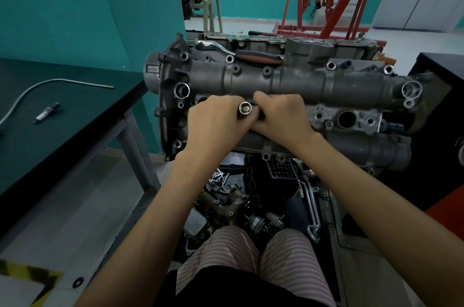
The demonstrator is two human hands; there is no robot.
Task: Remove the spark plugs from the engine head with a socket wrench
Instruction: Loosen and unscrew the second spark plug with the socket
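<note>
Both hands are meeting over the engine head (288, 83): the left hand (216, 120) is wrapping its fingers around a chrome socket (245, 108), open end facing up, while the right hand (281, 115) is pinching its far side. A ratchet wrench (241, 54) is lying along the head's far edge, and one spark plug (46, 112) is resting on the green tabletop (75, 110).

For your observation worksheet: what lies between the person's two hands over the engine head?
In the head view, a chrome socket sits between the left hand and right hand, open end facing the camera.
</note>
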